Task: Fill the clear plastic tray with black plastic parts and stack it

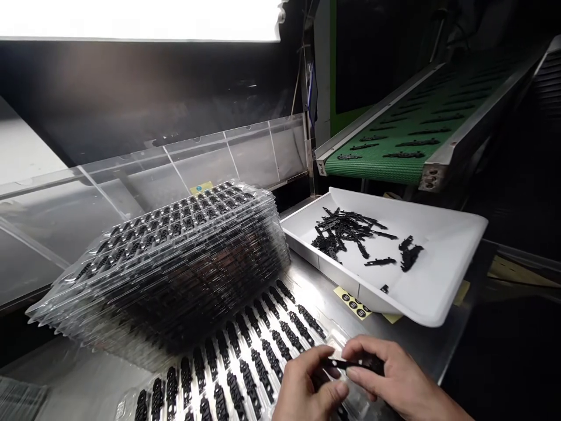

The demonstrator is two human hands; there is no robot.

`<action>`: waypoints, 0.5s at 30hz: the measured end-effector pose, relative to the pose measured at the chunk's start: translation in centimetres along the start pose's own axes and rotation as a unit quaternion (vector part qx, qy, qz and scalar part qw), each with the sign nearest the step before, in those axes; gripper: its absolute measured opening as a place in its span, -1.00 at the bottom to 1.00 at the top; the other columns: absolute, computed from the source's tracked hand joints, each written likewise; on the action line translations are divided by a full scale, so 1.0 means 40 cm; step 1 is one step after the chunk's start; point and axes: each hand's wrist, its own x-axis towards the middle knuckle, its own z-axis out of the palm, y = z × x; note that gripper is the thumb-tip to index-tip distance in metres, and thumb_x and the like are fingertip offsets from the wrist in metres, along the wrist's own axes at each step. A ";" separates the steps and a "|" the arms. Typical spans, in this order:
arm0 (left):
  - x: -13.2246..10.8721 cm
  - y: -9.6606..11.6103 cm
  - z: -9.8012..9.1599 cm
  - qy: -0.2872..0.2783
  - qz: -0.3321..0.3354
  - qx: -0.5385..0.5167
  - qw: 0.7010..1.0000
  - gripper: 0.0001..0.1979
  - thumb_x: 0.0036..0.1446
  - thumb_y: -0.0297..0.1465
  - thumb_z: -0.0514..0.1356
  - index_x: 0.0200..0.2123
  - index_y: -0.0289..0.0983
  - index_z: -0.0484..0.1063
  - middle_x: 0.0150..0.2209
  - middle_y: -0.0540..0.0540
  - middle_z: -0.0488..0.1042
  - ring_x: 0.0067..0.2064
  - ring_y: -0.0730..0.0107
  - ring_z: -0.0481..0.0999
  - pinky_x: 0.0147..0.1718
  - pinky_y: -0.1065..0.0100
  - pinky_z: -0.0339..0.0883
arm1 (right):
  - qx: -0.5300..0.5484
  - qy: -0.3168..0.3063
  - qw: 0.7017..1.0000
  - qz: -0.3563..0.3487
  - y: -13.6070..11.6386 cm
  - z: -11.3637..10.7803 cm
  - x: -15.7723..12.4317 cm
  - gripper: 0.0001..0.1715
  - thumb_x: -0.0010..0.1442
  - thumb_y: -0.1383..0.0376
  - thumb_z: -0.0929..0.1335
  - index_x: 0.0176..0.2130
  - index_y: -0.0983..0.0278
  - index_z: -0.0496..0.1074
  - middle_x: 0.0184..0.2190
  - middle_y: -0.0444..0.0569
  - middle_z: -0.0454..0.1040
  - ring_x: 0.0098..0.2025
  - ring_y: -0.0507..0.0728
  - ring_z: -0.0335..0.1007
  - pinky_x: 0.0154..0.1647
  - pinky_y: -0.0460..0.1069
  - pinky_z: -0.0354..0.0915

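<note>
Between my two hands is a slim black plastic part [335, 363], held over the right end of a clear blister tray [337, 336]. My left hand [307, 386] pinches its left end, thumb and forefinger closed. Its other end sits in the closed fingers of my right hand [390, 374]. Rows of similar black parts [239, 389] lie in the tray's pockets to the left of my hands. The tray's near edge is cut off by the frame, and my hands cover part of it.
A tall stack of filled clear trays [184, 263] stands behind on the left. At the right is a white bin [438, 245] with a heap of loose black parts [346, 228]. Beyond it slopes a green conveyor belt [372, 166] carrying more parts. A yellow sticker sheet [352, 302] lies by the bin.
</note>
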 end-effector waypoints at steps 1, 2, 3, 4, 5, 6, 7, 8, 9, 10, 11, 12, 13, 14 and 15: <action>0.000 -0.003 0.004 0.010 -0.002 -0.011 1.000 -0.63 -0.08 -0.15 0.33 -0.29 -0.32 0.50 -0.40 -0.11 0.50 -0.34 0.36 0.46 -0.34 0.38 0.28 | -0.005 -0.009 1.000 0.008 -0.006 -0.003 -0.005 -0.83 0.14 0.25 0.34 -0.22 0.23 0.45 -0.42 -0.18 0.42 -0.46 0.00 0.32 -0.41 -0.12 0.29; 0.001 -0.001 0.006 0.010 -0.016 -0.025 1.000 -0.65 -0.06 -0.14 0.31 -0.36 -0.33 0.48 -0.46 -0.08 0.48 -0.42 0.42 0.44 -0.42 0.41 0.26 | -0.012 -0.011 1.000 0.014 -0.011 -0.007 -0.011 -0.80 0.12 0.28 0.35 -0.19 0.22 0.46 -0.38 -0.16 0.44 -0.43 0.01 0.35 -0.38 -0.12 0.31; 0.002 0.003 0.007 0.006 -0.038 -0.048 0.998 -0.64 -0.03 -0.12 0.29 -0.42 -0.33 0.44 -0.53 -0.05 0.45 -0.51 0.48 0.39 -0.51 0.44 0.21 | -0.018 -0.008 1.000 0.017 -0.014 -0.011 -0.017 -0.72 0.09 0.31 0.36 -0.14 0.20 0.46 -0.30 -0.14 0.47 -0.35 0.04 0.39 -0.32 -0.11 0.33; 0.003 0.008 0.007 0.001 -0.063 -0.085 0.994 -0.63 -0.02 -0.10 0.27 -0.44 -0.33 0.39 -0.58 -0.02 0.41 -0.58 0.52 0.35 -0.60 0.47 0.15 | -0.019 -0.002 1.000 0.015 -0.016 -0.014 -0.022 -0.62 0.05 0.33 0.38 -0.07 0.17 0.45 -0.17 -0.12 0.48 -0.22 0.09 0.41 -0.22 -0.10 0.35; 0.003 0.012 0.006 -0.003 -0.083 -0.134 0.988 -0.62 -0.04 -0.09 0.28 -0.44 -0.32 0.36 -0.60 0.00 0.40 -0.62 0.55 0.33 -0.66 0.50 0.10 | -0.015 0.005 1.000 0.009 -0.017 -0.018 -0.026 -0.51 0.02 0.36 0.39 -0.01 0.14 0.44 -0.04 -0.11 0.44 -0.06 0.13 0.38 -0.08 -0.09 0.33; 0.002 0.016 0.004 -0.007 -0.098 -0.186 0.978 -0.60 -0.08 -0.09 0.31 -0.42 -0.31 0.34 -0.61 0.02 0.40 -0.64 0.56 0.33 -0.70 0.52 0.07 | -0.006 0.009 1.000 -0.002 -0.016 -0.021 -0.029 -0.44 -0.01 0.37 0.41 0.03 0.12 0.42 0.06 -0.11 0.39 0.08 0.17 0.30 0.04 -0.08 0.28; 0.000 0.017 0.001 -0.012 -0.110 -0.230 0.967 -0.59 -0.11 -0.10 0.34 -0.42 -0.31 0.32 -0.62 0.02 0.40 -0.66 0.57 0.32 -0.72 0.53 0.07 | 0.009 0.006 1.000 -0.011 -0.015 -0.023 -0.030 -0.42 0.00 0.37 0.41 0.05 0.12 0.42 0.10 -0.10 0.36 0.13 0.18 0.26 0.10 -0.06 0.26; -0.002 0.017 -0.003 -0.017 -0.118 -0.262 0.958 -0.58 -0.14 -0.11 0.36 -0.43 -0.32 0.32 -0.63 0.03 0.39 -0.67 0.58 0.32 -0.74 0.55 0.07 | 0.024 -0.003 1.000 -0.016 -0.014 -0.023 -0.030 -0.43 0.03 0.34 0.41 0.07 0.13 0.41 0.08 -0.08 0.38 0.09 0.17 0.30 0.09 -0.05 0.28; -0.005 0.015 -0.006 -0.023 -0.124 -0.285 0.950 -0.58 -0.16 -0.12 0.37 -0.45 -0.32 0.32 -0.64 0.03 0.39 -0.68 0.59 0.31 -0.75 0.56 0.07 | 0.035 -0.010 0.999 -0.015 -0.012 -0.023 -0.028 -0.45 0.08 0.29 0.40 0.09 0.14 0.40 0.04 -0.05 0.41 -0.03 0.15 0.39 0.02 -0.03 0.34; -0.008 0.013 -0.010 -0.027 -0.126 -0.297 0.946 -0.58 -0.17 -0.13 0.38 -0.46 -0.33 0.32 -0.65 0.03 0.38 -0.69 0.60 0.30 -0.76 0.56 0.07 | 0.037 -0.011 0.999 -0.016 -0.011 -0.021 -0.024 -0.47 0.13 0.24 0.38 0.11 0.15 0.38 0.00 -0.03 0.44 -0.18 0.11 0.44 -0.09 -0.03 0.40; -0.011 0.010 -0.014 -0.024 -0.128 -0.298 0.946 -0.57 -0.18 -0.12 0.38 -0.46 -0.33 0.32 -0.65 0.03 0.39 -0.70 0.60 0.30 -0.77 0.56 0.07 | 0.026 -0.004 0.999 -0.020 -0.010 -0.019 -0.019 -0.47 0.17 0.19 0.36 0.13 0.15 0.36 -0.01 -0.02 0.45 -0.27 0.08 0.44 -0.16 -0.02 0.42; -0.014 0.007 -0.017 -0.012 -0.127 -0.289 0.949 -0.55 -0.19 -0.10 0.38 -0.46 -0.33 0.32 -0.65 0.02 0.39 -0.70 0.60 0.30 -0.77 0.56 0.07 | 0.001 0.011 1.000 -0.030 -0.009 -0.017 -0.013 -0.48 0.19 0.15 0.36 0.14 0.14 0.36 0.01 -0.01 0.43 -0.28 0.07 0.44 -0.17 -0.02 0.43; -0.017 0.005 -0.021 0.012 -0.120 -0.267 0.956 -0.54 -0.18 -0.07 0.37 -0.46 -0.33 0.32 -0.65 0.02 0.39 -0.70 0.59 0.31 -0.77 0.56 0.07 | -0.031 0.030 0.998 -0.044 -0.008 -0.015 -0.006 -0.49 0.19 0.13 0.36 0.13 0.13 0.37 0.06 -0.02 0.41 -0.18 0.10 0.44 -0.08 -0.01 0.41; -0.020 0.004 -0.025 0.046 -0.106 -0.235 0.965 -0.52 -0.17 -0.04 0.36 -0.45 -0.33 0.32 -0.64 0.02 0.40 -0.69 0.58 0.32 -0.76 0.56 0.07 | -0.060 0.049 0.995 -0.060 -0.007 -0.013 0.001 -0.49 0.17 0.13 0.37 0.11 0.12 0.39 0.09 -0.03 0.38 -0.06 0.13 0.40 0.03 0.00 0.36; -0.024 0.003 -0.028 0.084 -0.086 -0.200 0.972 -0.50 -0.15 -0.01 0.34 -0.44 -0.33 0.33 -0.63 0.03 0.40 -0.67 0.58 0.33 -0.74 0.56 0.08 | -0.077 0.066 0.992 -0.070 -0.005 -0.012 0.007 -0.49 0.16 0.13 0.38 0.10 0.12 0.40 0.10 -0.04 0.38 0.02 0.16 0.35 0.09 0.01 0.32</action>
